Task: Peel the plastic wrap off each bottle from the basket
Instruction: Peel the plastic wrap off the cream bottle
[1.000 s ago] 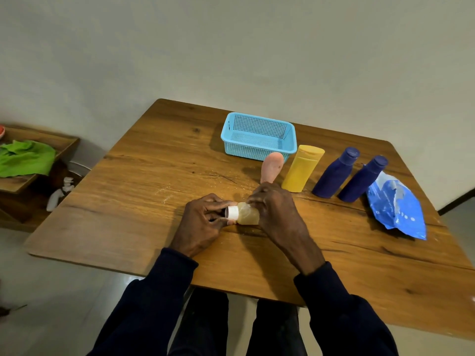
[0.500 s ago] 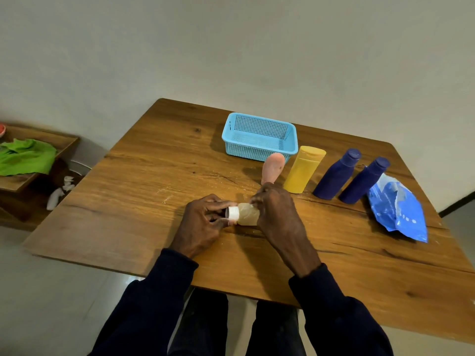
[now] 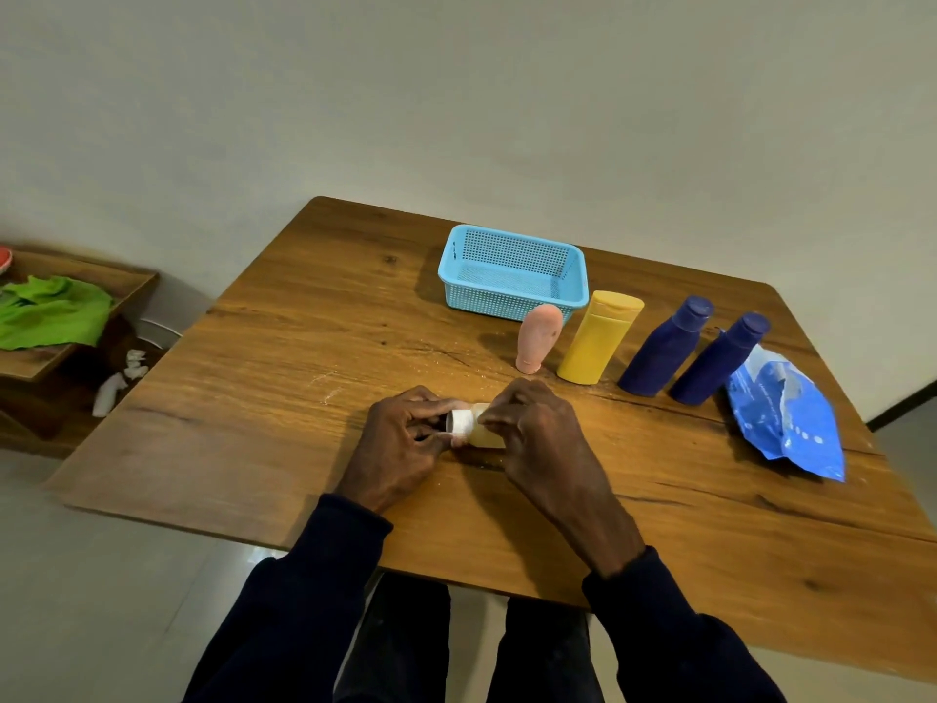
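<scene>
Holding the small pale-yellow plastic bottle (image 3: 484, 432), white-capped, on its side at 6 o'clock of the light-blue mesh plastic basket (image 3: 512, 301).
The left hand (image 3: 405, 441) pinches the cap end; the right hand (image 3: 540, 433) curls over the body. Risk: a slack grasp lets the round bottle roll, and a hasty pull probably tears the wrap. The wrap itself is not discernible.

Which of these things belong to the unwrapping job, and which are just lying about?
Job: small white-capped bottle, held in left hand and right hand; blue basket; pink bottle; yellow bottle; two dark blue bottles.
Lying about: blue bag; green cloth; side shelf.
</scene>
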